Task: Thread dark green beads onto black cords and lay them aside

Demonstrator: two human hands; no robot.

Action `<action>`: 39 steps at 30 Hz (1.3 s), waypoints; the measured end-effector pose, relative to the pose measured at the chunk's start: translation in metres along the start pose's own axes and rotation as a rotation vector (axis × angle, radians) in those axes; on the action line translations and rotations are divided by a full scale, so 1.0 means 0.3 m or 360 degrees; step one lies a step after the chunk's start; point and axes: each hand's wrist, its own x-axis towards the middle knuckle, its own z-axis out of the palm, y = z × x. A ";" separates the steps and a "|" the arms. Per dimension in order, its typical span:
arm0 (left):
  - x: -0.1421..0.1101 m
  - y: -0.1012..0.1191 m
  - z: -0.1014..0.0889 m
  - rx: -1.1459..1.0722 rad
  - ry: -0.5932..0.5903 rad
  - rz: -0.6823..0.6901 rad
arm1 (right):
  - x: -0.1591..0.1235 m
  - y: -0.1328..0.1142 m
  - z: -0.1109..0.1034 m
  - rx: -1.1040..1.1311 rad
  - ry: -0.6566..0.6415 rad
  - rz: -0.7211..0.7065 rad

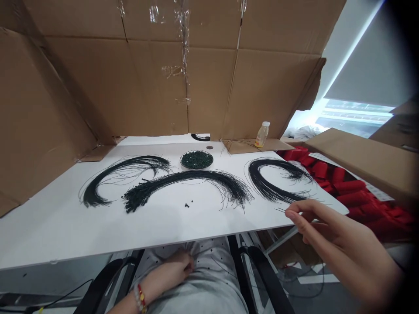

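Note:
My right hand (337, 240) is raised over the table's right front edge, thumb and forefinger pinched on a thin black wire (279, 210) whose ends poke out to the left. Just beyond it lies a curved bundle of black wires (262, 181). My left hand (180, 264) rests low on my lap, its fingers curled closed; what they hold, if anything, is hidden. A middle bundle of wires (196, 175) has dark green beads (135, 197) clustered at its left end. Behind it stands a round dish of small dark green beads (196, 159).
Another wire bundle (114, 172) curves at the left of the white table (98, 235). A few loose beads (187, 205) lie near the middle. Cardboard walls (147, 87) enclose the back. A small bottle (262, 134) and a box of red rolls (350, 187) are at right.

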 end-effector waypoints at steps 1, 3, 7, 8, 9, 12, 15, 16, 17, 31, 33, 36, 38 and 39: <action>-0.023 0.038 -0.023 -0.0014 0.0017 0.0043 | -0.001 0.000 0.000 0.0013 -0.0015 0.0011; -0.072 0.132 -0.089 -0.0059 -0.0002 0.0187 | -0.004 -0.003 0.000 0.0035 -0.0052 0.0014; -0.084 0.304 -0.332 -0.0208 0.0212 0.0531 | -0.006 -0.022 -0.003 0.0040 -0.0074 -0.0037; -0.052 0.326 -0.412 -0.0230 0.0487 0.0553 | -0.005 -0.028 -0.004 0.0047 -0.0082 -0.0057; -0.007 0.337 -0.494 -0.0230 0.0671 0.0528 | -0.004 -0.033 -0.004 0.0055 -0.0088 -0.0070; 0.182 0.315 -0.728 -0.0236 0.1063 0.0375 | 0.001 -0.040 -0.001 0.0088 -0.0110 -0.0103; 0.355 0.259 -0.889 -0.0212 0.1192 0.0218 | 0.000 -0.036 0.005 0.0105 -0.0117 -0.0112; 0.392 0.240 -0.919 -0.0193 0.1184 0.0179 | -0.002 -0.034 0.006 0.0106 -0.0112 -0.0101; 0.417 0.223 -0.936 -0.0166 0.1174 0.0138 | -0.004 -0.032 0.007 0.0102 -0.0100 -0.0083; 0.125 0.082 -0.594 0.0173 0.0743 0.0086 | 0.000 -0.050 0.017 0.0176 -0.0236 -0.0070; 0.108 0.075 -0.577 0.0170 0.0750 0.0127 | 0.002 -0.055 0.020 0.0140 -0.0236 -0.0107; 0.096 0.069 -0.570 0.0161 0.0759 0.0182 | 0.006 -0.059 0.022 0.0097 -0.0245 -0.0156; 0.087 0.068 -0.567 0.0157 0.0750 0.0203 | 0.007 -0.058 0.022 0.0087 -0.0237 -0.0161; 0.082 0.068 -0.566 0.0157 0.0743 0.0209 | 0.007 -0.057 0.022 0.0088 -0.0236 -0.0162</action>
